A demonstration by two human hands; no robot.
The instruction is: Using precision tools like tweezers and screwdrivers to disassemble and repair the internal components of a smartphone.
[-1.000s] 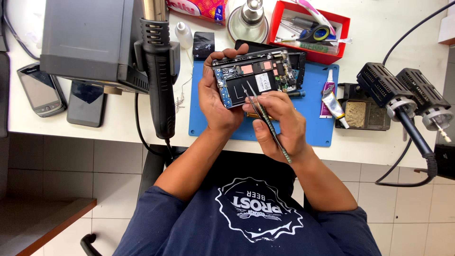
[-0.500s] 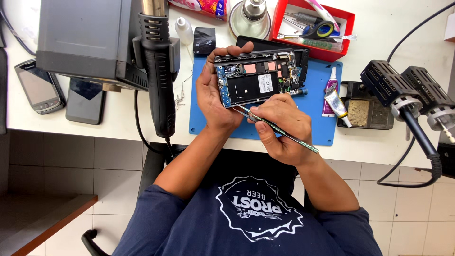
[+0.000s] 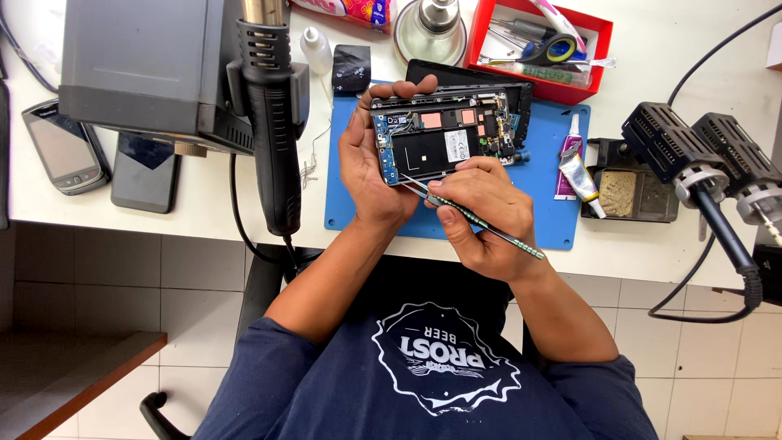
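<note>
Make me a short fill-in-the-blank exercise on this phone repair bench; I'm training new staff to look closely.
1. The left hand holds an opened phone above a mat whose colour is ____.
2. The right hand grips a pair of ____, tips at the phone's lower edge.
3. The tray holding scissors is coloured ____.
4. Two intact phones lie on the table's ____ side in the picture.

Missing words: blue; tweezers; red; left
</note>
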